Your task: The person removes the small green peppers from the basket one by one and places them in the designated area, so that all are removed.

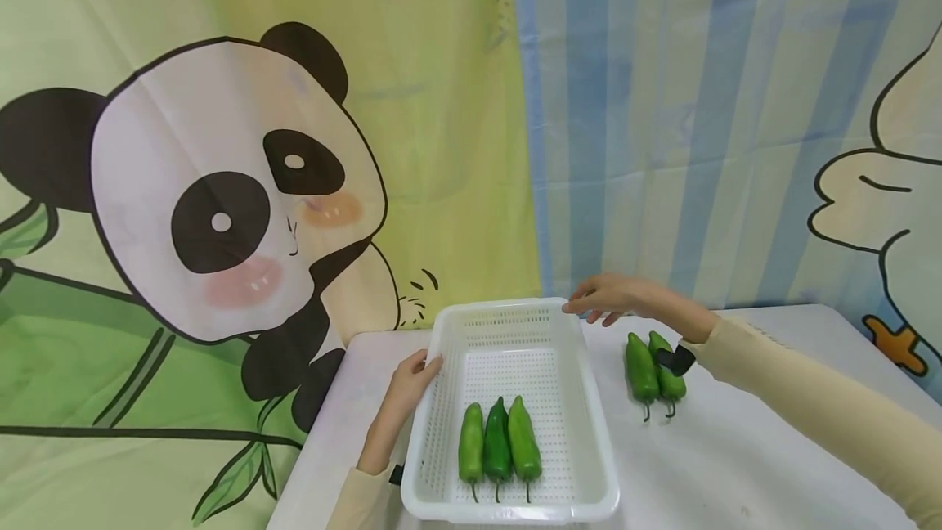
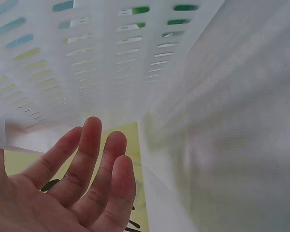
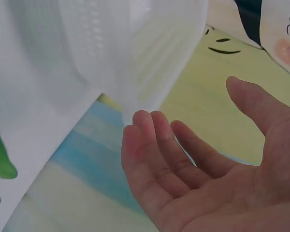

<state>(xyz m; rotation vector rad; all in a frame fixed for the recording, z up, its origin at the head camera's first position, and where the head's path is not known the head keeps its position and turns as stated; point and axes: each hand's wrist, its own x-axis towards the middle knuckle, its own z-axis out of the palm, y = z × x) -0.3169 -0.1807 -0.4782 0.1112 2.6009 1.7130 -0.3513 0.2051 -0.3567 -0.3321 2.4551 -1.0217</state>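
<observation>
A white perforated plastic basket point(image 1: 508, 511) sits on the table in the head view, with three green peppers point(image 1: 497, 442) side by side at its near end. At the left rim, my left hand point(image 1: 408, 387) grips the basket, thumb over the edge and the other fingers outside, below the rim in the left wrist view. My right hand point(image 1: 611, 298) is by the far right corner. In the right wrist view its thumb stands well apart from the loosely bent fingers point(image 3: 135, 150); whether the fingertips touch the basket, I cannot tell.
Two more green peppers point(image 1: 641, 368) lie on the white table point(image 1: 684, 464) right of the basket, under my right forearm. Behind the table hangs a curtain point(image 1: 456, 129) printed with a panda and blue stripes.
</observation>
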